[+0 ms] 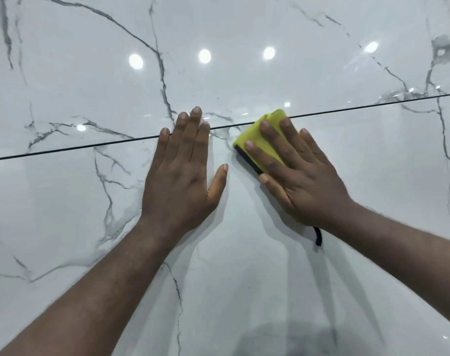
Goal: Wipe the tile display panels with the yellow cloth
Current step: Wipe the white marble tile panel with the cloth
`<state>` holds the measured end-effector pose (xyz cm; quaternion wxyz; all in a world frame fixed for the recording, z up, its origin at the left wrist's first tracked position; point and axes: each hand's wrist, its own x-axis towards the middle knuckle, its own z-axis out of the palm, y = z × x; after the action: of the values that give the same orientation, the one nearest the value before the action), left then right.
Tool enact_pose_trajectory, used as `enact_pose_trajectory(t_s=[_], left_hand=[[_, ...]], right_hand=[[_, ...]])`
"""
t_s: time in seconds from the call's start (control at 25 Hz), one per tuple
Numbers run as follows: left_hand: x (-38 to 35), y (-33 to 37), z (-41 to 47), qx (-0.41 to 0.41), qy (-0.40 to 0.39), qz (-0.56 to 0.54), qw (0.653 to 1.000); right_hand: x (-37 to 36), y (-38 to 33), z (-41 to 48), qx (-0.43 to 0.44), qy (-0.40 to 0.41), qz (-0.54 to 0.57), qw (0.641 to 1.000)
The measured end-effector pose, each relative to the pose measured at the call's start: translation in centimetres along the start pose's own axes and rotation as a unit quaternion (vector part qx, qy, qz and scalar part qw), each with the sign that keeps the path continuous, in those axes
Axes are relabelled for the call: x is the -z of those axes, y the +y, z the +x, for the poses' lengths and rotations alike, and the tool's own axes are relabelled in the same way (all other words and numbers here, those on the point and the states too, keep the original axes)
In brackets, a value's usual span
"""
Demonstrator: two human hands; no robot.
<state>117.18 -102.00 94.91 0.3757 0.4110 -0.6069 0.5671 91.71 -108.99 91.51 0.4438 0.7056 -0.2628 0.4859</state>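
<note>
Two glossy white marble-look tile panels fill the view, the lower panel (244,265) and the upper panel (218,27), split by a thin dark joint (64,149) that slants up to the right. My right hand (299,181) lies flat with straight fingers on a folded yellow cloth (263,141) with a black edge, pressing it against the tile right at the joint. A black loop (319,237) hangs out below that hand's wrist. My left hand (184,170) rests flat on the lower panel, fingers straight, fingertips reaching over the joint.
Grey veins run across both panels. Round ceiling lights reflect in the upper panel (204,56). A dark reflection shows low on the lower panel (283,337). Nothing else stands in front of the tiles.
</note>
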Motion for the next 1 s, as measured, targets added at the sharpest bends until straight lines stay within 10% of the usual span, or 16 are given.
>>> enact_pose_trajectory(t_s=[0.08, 0.24, 0.4, 0.6, 0.76, 0.92, 1.0], left_hand=[[-0.9, 0.3, -0.4, 0.001, -0.001, 0.024, 1.0], [-1.2, 0.3, -0.6, 0.0, -0.002, 0.052, 0.999], [-1.3, 0.3, -0.9, -0.005, -0.01, 0.062, 0.998], [-1.1, 0.6, -1.0, -0.005, -0.02, 0.064, 0.998], [-0.8, 0.5, -0.9, -0.01, -0.041, 0.064, 0.997], [-0.8, 0.7, -1.0, -0.011, -0.055, 0.07, 0.996], [-0.8, 0.6, -1.0, -0.014, -0.056, 0.072, 0.996]], right_hand=[[0.5, 2.3, 0.0, 0.034, 0.006, -0.015, 0.999], [0.2, 1.7, 1.2, -0.182, 0.023, 0.054, 0.982], [0.3, 3.5, -1.3, 0.092, -0.002, -0.027, 0.995], [0.0, 2.5, -0.2, -0.203, 0.03, 0.045, 0.978], [0.5, 4.1, -2.7, 0.082, -0.006, -0.036, 0.996], [0.0, 5.0, -1.2, -0.246, 0.049, 0.051, 0.967], [-0.5, 3.4, -1.9, -0.209, 0.042, 0.02, 0.977]])
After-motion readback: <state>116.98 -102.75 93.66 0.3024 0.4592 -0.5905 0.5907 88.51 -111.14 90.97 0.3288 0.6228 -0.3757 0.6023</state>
